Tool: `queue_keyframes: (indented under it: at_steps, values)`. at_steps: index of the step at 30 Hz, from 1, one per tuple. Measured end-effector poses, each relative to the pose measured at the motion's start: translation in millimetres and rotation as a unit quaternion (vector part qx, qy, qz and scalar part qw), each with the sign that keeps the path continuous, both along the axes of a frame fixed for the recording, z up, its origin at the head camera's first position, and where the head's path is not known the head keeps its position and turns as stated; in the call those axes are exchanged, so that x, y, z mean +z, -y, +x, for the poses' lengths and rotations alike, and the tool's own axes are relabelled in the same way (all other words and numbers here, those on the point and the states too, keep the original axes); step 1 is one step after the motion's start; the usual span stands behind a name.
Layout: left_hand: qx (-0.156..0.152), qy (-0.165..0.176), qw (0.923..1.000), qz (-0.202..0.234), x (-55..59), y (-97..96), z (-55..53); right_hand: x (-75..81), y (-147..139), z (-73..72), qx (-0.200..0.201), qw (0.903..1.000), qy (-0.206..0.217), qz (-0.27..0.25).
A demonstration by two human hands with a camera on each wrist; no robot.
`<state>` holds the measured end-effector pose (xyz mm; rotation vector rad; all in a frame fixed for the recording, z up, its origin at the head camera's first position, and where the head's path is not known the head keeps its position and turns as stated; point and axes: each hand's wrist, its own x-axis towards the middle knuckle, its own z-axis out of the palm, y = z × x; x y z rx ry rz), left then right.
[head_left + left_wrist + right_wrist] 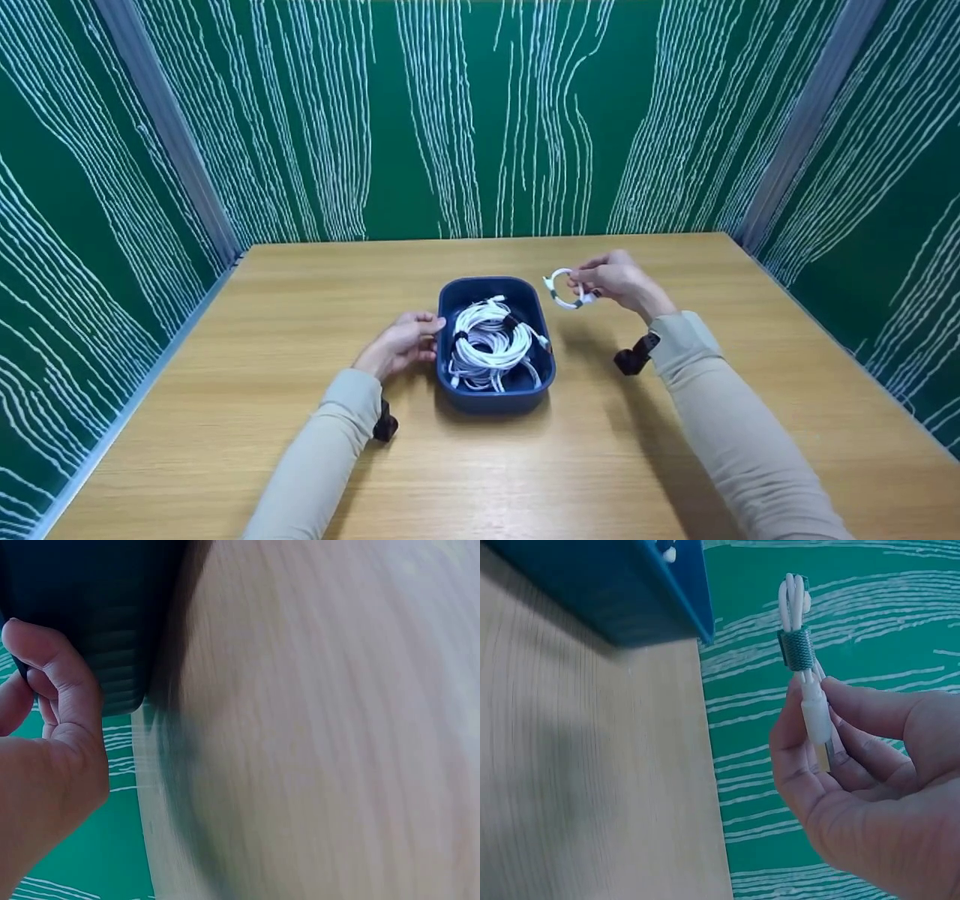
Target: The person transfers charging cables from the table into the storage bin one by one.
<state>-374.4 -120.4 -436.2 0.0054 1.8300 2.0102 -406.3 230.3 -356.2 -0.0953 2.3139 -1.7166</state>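
A dark blue plastic bin point(495, 403) stands on the table, holding several coiled white cables point(491, 341) with black ties. My left hand point(405, 341) grips the bin's left rim; in the left wrist view, thumb and fingers point(64, 682) are curled at its edge. Up to the right of the bin, my right hand point(615, 279) pinches a small coiled white cable point(556, 292) held above the table. Seen from the right wrist, green straps point(798, 649) bind this coil, and a white plug point(816, 716) with a metal tip hangs in front of the fingers.
The wooden table point(300, 300) reaches back to a green wall point(510, 150) with white wavy lines. Grey posts point(172, 127) stand at the back corners. Small black devices point(634, 358) are strapped at both wrists.
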Motion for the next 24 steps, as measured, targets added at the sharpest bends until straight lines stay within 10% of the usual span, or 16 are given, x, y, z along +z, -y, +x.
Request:
queue_keyframes:
  at_steps: [17,24]
  values:
    - [0.005,0.003,0.9999,0.009,0.3,-0.6,0.9,-4.5,71,11.1,0.08,0.9963,-0.01,-0.028]
    - [0.011,0.001,0.9999,0.0,2.9,-3.1,2.0,-2.3,80,21.3,0.083,0.9828,-0.121,0.113]
